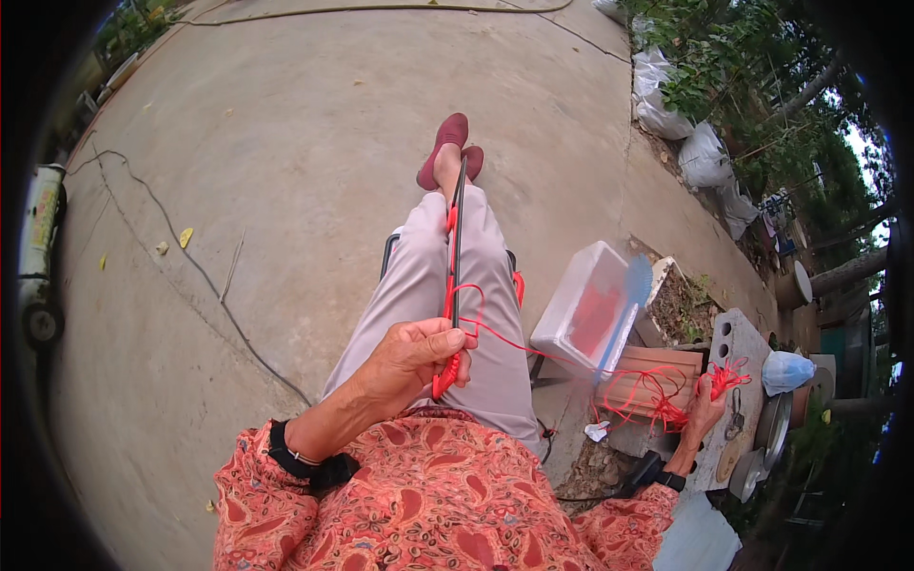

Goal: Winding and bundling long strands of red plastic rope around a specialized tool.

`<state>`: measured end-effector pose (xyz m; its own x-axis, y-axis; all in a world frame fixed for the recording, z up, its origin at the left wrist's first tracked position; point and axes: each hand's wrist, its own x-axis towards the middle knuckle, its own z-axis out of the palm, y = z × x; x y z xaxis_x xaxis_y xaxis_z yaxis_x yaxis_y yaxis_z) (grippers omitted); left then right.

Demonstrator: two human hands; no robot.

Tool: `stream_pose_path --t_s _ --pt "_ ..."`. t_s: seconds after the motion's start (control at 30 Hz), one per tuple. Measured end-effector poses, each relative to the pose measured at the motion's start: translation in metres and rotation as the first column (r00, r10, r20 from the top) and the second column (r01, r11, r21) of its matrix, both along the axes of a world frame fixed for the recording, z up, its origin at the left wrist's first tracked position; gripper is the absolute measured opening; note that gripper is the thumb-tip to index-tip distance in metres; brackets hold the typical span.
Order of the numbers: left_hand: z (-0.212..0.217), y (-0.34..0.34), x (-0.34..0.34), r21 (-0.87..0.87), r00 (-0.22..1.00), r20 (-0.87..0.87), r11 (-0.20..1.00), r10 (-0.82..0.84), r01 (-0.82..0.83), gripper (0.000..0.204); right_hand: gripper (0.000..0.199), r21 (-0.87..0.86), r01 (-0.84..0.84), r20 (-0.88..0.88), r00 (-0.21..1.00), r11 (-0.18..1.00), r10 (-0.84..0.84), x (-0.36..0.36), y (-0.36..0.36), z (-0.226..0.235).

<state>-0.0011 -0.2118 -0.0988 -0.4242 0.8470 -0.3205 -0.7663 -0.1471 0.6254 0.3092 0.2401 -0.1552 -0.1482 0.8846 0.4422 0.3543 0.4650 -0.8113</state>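
- In the head view, we see our left hand [419, 354] held over our lap, fingers curled and pressed together around a thin dark rod [459, 238] that runs up along our legs toward the dark red shoes [449, 152].
- Red cord [447, 376] is wound on the rod where we grip it, and a loop of it hangs just beside our thumb.
- From that hand a red thread [543, 354] stretches across to our right, taut over the gap between the hands.
- Our right hand [706, 411] is raised well apart from the left, off to our right side, fingers closed around a tangled bunch of red thread [657, 395] that spills in loops beside it.
- Near the right hand stands a clear plastic box [583, 306] with something red inside, and a blue brush [628, 295] leans across it.
- Beyond the right hand lies a grey concrete block [747, 344] with holes, and a pale plastic bag [786, 369] sits beside it.
- We sit on bare concrete ground [286, 143], where a thin cable [190, 262] trails across.
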Motion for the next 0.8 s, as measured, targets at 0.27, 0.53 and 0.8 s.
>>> stream_pose_path --t_s 0.27,0.53,0.8 --pt "-0.002 0.000 0.002 0.021 1.000 0.012 1.000 0.009 -0.009 0.033 0.040 -0.686 -0.706 -0.543 0.657 0.175 0.522 -0.158 -0.191 0.014" --pt "0.001 -0.001 0.002 0.062 0.999 0.053 0.998 0.002 -0.005 0.032 0.041 -0.754 -0.655 -0.125 0.222 0.053 0.967 -0.218 -0.253 0.020" --pt "0.001 0.013 0.007 0.089 0.998 0.056 0.996 -0.010 0.005 0.033 0.030 -0.456 -0.887 -0.558 0.344 0.067 0.755 -0.204 -0.241 0.130"
